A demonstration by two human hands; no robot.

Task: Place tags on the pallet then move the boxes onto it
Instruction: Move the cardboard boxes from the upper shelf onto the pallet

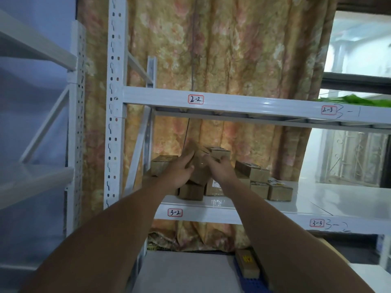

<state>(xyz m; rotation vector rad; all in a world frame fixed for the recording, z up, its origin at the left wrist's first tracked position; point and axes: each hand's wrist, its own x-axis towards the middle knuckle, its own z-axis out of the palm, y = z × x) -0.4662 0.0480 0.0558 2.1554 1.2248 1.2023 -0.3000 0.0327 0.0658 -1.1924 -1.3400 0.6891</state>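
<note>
Curtain (232,60) in faded florals is hanging behind white shelving (211,101) tagged 2-2 and 3-2. Small cardboard boxes (260,182) are sitting piled on the lower shelf (317,199). Both arms are reaching in, left hand (179,172) and right hand (220,168) curling half-closed around one tilted box (197,163) atop the pile.

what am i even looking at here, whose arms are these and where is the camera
One picture, shot by a wide-angle camera worn on a person's head, so the two bare arms reaching forward are the wearer's own. No robot. The left hand and right hand together grip a tilted cardboard box above a pile of small boxes on a white shelf labelled 3-2. A flowered curtain hangs behind. Low in the picture, a blue pallet shows with a box on it.
</note>
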